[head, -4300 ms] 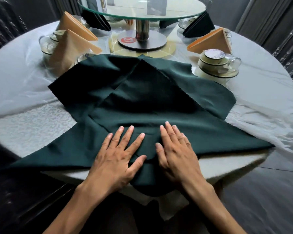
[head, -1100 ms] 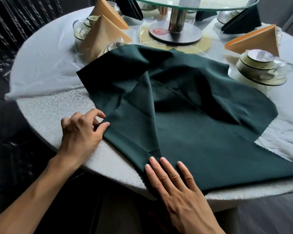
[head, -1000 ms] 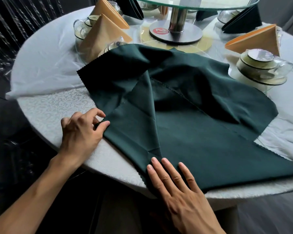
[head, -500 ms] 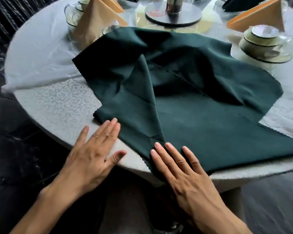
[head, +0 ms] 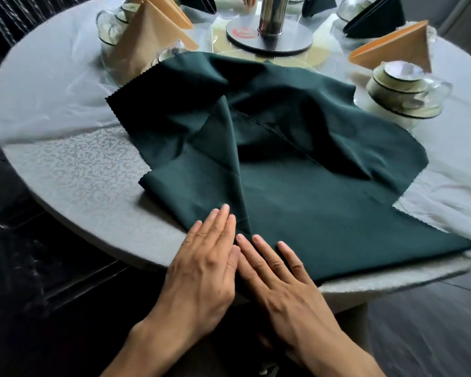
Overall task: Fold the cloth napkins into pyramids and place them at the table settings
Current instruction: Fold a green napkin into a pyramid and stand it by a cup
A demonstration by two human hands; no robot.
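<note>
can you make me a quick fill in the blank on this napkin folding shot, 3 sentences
1. Both hands, the left hand and the right hand, lie flat on the dark ____ napkin.
2. The folded napkin behind the stacked cups is ____ in colour.
3. The metal post stands on a ____ base.

Missing words: green; orange; round

Stacked cups right; steel turntable base centre; patterned tablecloth.
</note>
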